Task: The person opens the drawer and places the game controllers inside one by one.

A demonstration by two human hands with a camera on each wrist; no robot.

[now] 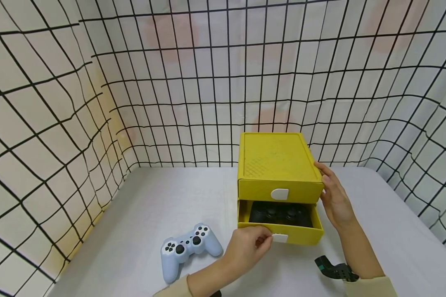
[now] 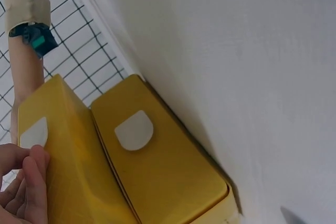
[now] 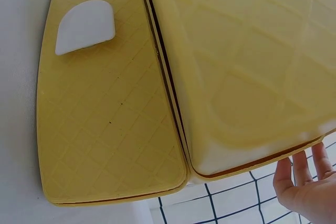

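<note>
Working remotely, my left hand (image 1: 245,247) pinched the part-open drawer's (image 1: 302,234) tab (image 1: 281,238), right hand (image 1: 335,200) touching the cabinet (image 1: 278,156), blue controller (image 1: 187,243) outside, left of both.

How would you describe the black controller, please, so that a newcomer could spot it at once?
On the white table stands a yellow two-drawer box. Its lower drawer is partly open, and the black controller lies inside, two thumbsticks showing. Its colour sets it apart from the light-blue controller lying outside on the table.

Beige sleeves (image 1: 369,287) and a curved black device (image 1: 336,271) with green patch (image 1: 321,267), right wrist
</note>
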